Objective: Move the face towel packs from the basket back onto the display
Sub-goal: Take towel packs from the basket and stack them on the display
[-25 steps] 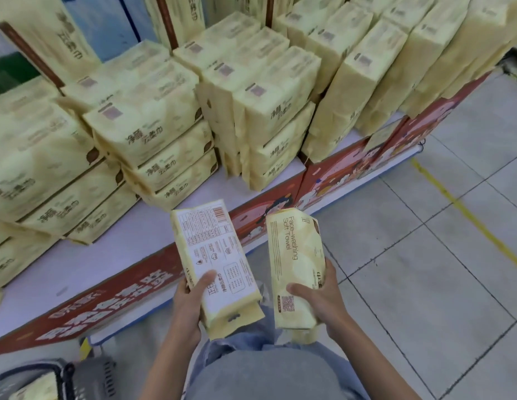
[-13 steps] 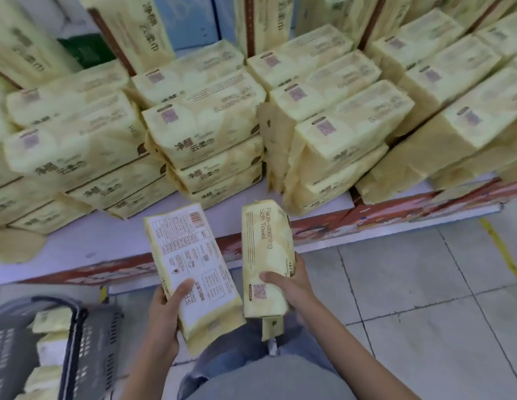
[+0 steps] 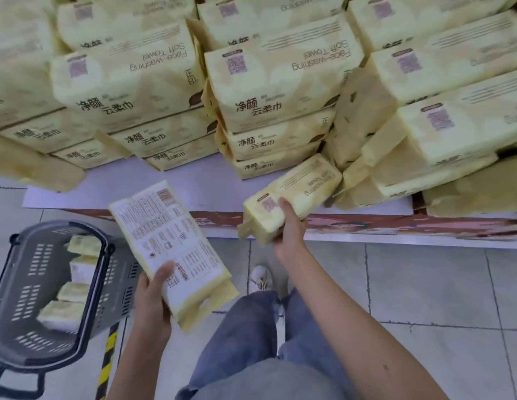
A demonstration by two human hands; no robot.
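**Two packs up, one at the shelf edge**

The right hand (image 3: pixel 289 223) curls round the near end of a face towel pack (image 3: pixel 306 183), whose far end is over the display's (image 3: pixel 193 186) front edge, close to the leaning stacks (image 3: pixel 424 145). The left hand (image 3: pixel 152 298) clasps a second pack (image 3: pixel 170 243), label up, beside the basket (image 3: pixel 29 284), where more lie. Bump those tilted stacks and they could slide. Held by one end, the pack might sag loose.

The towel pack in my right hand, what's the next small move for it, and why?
Probably lower the right pack onto the bare shelf in front of the stacks. The right hand grips it over that strip, far end close to the stacks, while the left hand holds a second pack lower, nearer the basket.
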